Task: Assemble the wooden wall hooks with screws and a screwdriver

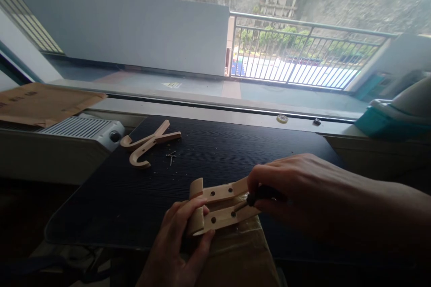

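In the head view, two pale wooden hooks (223, 218) are lying at six o'clock across a taped brown block (237, 244), curls facing nine o'clock. The left hand (180, 233) is half curling around those ends, thumb bracing the near edge; the right hand (299, 188) is tightly gripping a dark-handled screwdriver (267, 194), its tip pointing toward eight o'clock at a dark recess. The hooks are looking light, stiff, fairly smooth and sturdy; their curled ends are probably offering the best hold, clear of the recesses.

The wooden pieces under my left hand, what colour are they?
Pale tan; the wooden pieces show in the head view.
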Tool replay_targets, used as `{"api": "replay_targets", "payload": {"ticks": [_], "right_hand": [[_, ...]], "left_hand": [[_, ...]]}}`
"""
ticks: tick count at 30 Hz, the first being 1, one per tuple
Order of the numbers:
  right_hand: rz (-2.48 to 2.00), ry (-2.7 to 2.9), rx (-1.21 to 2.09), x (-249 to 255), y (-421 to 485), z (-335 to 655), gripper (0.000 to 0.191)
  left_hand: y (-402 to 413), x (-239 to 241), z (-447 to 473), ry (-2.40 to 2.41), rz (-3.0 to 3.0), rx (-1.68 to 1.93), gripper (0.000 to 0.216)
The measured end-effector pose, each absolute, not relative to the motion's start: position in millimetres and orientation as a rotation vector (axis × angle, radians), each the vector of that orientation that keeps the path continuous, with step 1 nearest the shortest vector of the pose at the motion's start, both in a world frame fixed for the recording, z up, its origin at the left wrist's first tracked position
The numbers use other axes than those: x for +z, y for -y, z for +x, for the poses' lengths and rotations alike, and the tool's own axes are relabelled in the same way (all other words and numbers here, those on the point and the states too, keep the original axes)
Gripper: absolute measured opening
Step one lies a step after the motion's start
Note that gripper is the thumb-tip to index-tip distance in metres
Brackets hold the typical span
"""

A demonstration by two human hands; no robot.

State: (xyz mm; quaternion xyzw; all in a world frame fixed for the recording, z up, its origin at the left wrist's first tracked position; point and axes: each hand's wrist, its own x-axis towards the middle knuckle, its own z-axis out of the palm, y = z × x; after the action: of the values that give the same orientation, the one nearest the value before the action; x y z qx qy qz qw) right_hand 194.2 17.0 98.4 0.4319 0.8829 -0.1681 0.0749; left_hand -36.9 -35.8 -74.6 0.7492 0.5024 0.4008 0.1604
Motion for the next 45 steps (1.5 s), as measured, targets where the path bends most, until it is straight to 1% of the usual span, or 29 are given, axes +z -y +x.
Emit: {"api": "replay_targets", "payload": {"ticks": [8,15,21,23,28,36,40,45], "right_hand": [[1.293,-2.629,-0.568,89,-22,193,0.012],[1.321,-2.583,-0.636,92,-28,184,0.010],[1.253,-2.581,-0.665,95,-27,184,0.010],[1.191,-2.608,-0.660,98,-27,183,0.012],[1.035,-2.664,-0.599,107,-25,176,0.028],[1.037,-2.629,-0.508,113,-23,165,0.023],[1.079,-2.613,-0.464,112,-20,167,0.024],[1.101,-2.604,-0.476,111,-19,167,0.022]], "left_hand": [[40,-68,-32,-1.496,2.022,1.149,0.038],[39,-68,-31,-1.483,2.012,1.162,0.040],[39,-68,-31,-1.476,2.003,1.160,0.040],[39,-68,-31,-1.483,1.998,1.161,0.039],[39,-70,-31,-1.482,2.013,1.162,0.039],[38,-72,-35,-1.429,2.098,1.144,0.043],[37,-73,-36,-1.439,2.120,1.162,0.043],[37,-74,-36,-1.431,2.151,1.164,0.043]]}}
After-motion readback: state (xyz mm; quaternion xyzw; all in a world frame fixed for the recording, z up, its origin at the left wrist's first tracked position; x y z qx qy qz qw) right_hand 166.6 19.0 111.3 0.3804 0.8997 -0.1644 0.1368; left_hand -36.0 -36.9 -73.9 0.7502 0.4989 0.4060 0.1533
